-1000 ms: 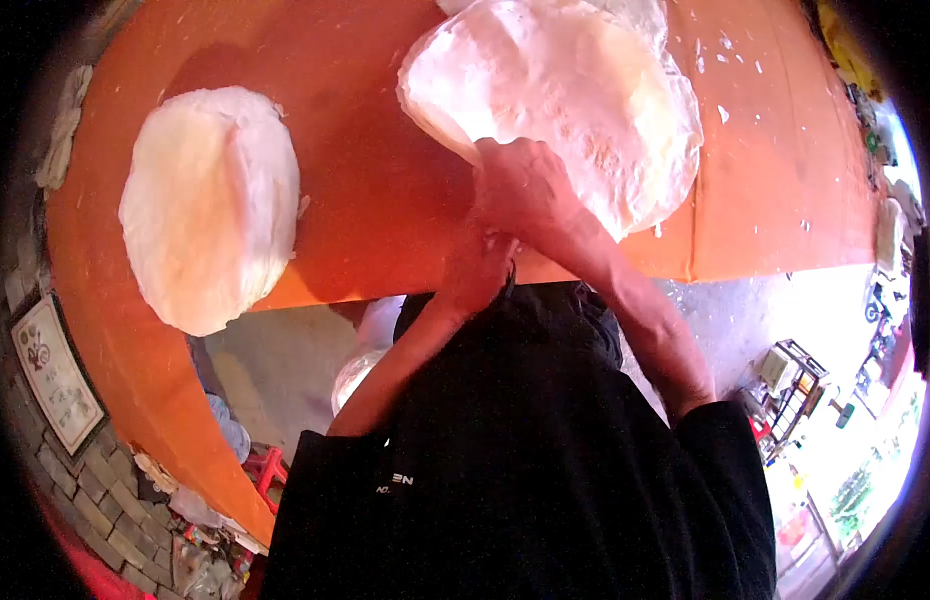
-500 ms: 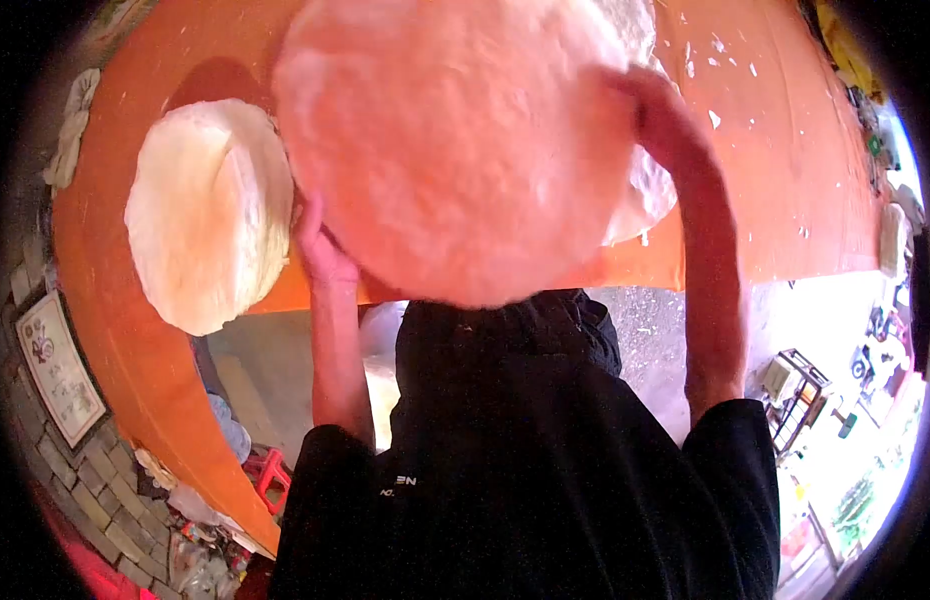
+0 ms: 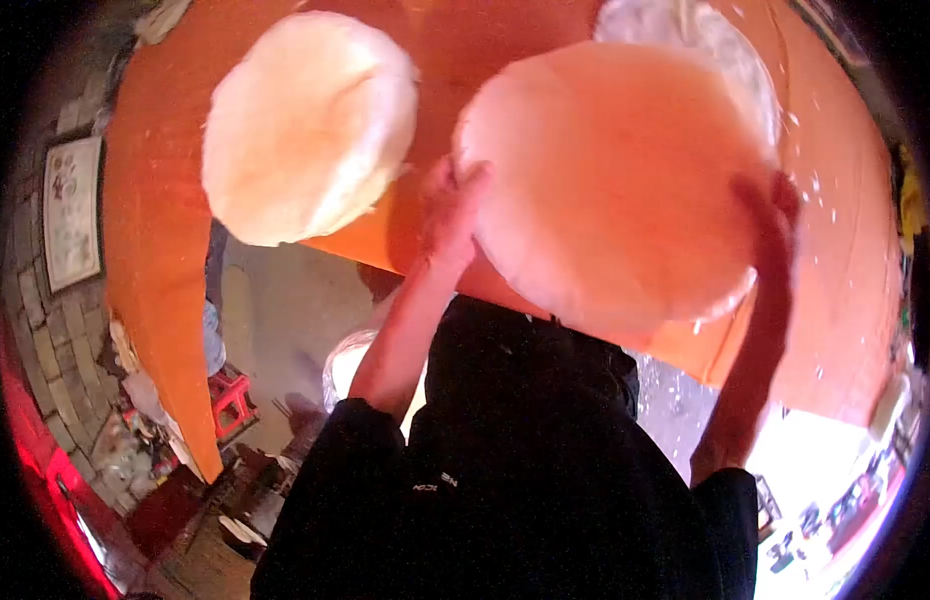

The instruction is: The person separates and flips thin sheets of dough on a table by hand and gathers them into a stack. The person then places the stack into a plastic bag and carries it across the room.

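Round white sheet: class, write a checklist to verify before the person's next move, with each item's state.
1. Left hand holding the left edge of the round white sheet: ok.
2. Right hand at its right edge: ok, though blurred.
3. Gap to the white round piece at left: ok, table shows between.
4. Table free of scraps: not ok, white flakes lie right of the sheet.
5. Sheet clear of the white material behind: cannot tell, mostly hidden.
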The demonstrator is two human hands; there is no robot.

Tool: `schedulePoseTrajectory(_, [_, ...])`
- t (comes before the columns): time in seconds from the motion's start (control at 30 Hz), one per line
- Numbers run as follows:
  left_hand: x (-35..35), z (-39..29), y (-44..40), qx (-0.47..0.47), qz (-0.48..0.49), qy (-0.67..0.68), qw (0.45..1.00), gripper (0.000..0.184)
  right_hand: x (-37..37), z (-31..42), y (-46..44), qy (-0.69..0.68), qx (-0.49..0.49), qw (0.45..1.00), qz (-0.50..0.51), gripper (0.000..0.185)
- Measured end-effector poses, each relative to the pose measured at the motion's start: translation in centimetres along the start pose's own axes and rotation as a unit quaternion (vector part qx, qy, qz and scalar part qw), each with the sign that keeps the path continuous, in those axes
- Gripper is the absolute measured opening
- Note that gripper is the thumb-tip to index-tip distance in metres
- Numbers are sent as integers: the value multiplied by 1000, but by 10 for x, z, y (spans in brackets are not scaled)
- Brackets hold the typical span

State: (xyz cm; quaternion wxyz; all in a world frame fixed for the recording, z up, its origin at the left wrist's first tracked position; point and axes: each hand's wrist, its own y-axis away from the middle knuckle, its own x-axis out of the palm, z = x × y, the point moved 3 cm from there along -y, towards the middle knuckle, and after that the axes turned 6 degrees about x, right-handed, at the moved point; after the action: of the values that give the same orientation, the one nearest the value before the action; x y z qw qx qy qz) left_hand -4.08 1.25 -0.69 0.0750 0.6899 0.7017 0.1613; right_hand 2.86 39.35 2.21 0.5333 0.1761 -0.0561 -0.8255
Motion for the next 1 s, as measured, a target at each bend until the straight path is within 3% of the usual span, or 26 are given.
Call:
schedulePoseTrajectory(0.1, [-21,-44,-12,50,30,-25,998,32,24,93,-2,-21,-56,998,1,33])
schedulePoseTrajectory(0.17, [-48,-71,-20,96,-33,1,995,31,62,147,-5,53,-120,991,9,30])
schedulePoseTrajectory(0.2, [-59,-101,-16,106,-60,64,990,28,93,172,-4,-7,-96,995,6,29])
schedulePoseTrajectory(0.23, [-78,-118,-20,142,-21,146,979,27,115,186,-8,-68,-71,995,2,29])
schedulePoseTrajectory(0.3, [-133,-141,-31,136,-147,82,976,31,147,176,-53,-159,-123,975,96,28])
schedulePoseTrajectory(0.33, [-158,-154,-33,175,-155,84,969,34,166,170,-74,-189,-139,964,129,28])
schedulePoseTrajectory(0.37, [-192,-157,-41,153,-155,116,969,37,201,180,-84,-21,-278,955,104,26])
schedulePoseTrajectory(0.4, [-217,-162,-42,148,-137,147,968,38,241,189,-85,147,-404,900,75,25])
schedulePoseTrajectory(0.47, [-269,-166,-48,143,-120,180,966,39,314,193,-64,185,-322,922,109,21])
schedulePoseTrajectory(0.53, [-328,-141,-68,141,-125,92,978,46,380,145,-82,-23,-72,967,244,19])
schedulePoseTrajectory(0.57, [-351,-122,-78,140,-129,94,977,46,419,102,-109,-97,-31,943,316,20])
schedulePoseTrajectory(0.63, [-390,-87,-101,173,-112,72,976,39,438,66,-105,-32,-17,926,375,24])
schedulePoseTrajectory(0.67, [-406,-75,-106,102,-167,45,980,37,441,66,-95,-20,-24,951,309,26])
schedulePoseTrajectory(0.7, [-399,-80,-102,96,-170,47,980,37,443,72,-96,-16,-18,950,311,26])
schedulePoseTrajectory(0.77, [-388,-90,-90,149,-171,60,972,37,436,79,-99,91,35,958,268,28])
schedulePoseTrajectory(0.8, [-397,-87,-88,139,-241,-31,960,37,430,90,-88,101,-88,951,278,37])
schedulePoseTrajectory(0.83, [-398,-81,-91,134,-235,-31,962,37,427,99,-82,103,-82,953,273,37])
schedulePoseTrajectory(0.87, [-388,-80,-88,142,-197,72,967,40,423,120,-74,185,-235,944,142,44])
schedulePoseTrajectory(0.9, [-375,-81,-83,144,-157,173,962,44,422,137,-65,260,-374,890,6,54])
schedulePoseTrajectory(0.93, [-348,-90,-79,126,-147,159,968,53,423,139,-69,338,-256,905,39,65])
schedulePoseTrajectory(0.97, [-336,-85,-82,119,-140,157,970,53,430,121,-82,340,-247,907,34,65])
schedulePoseTrajectory(1.0, [-328,-80,-85,128,-142,167,967,52,445,91,-105,270,-211,935,95,50])
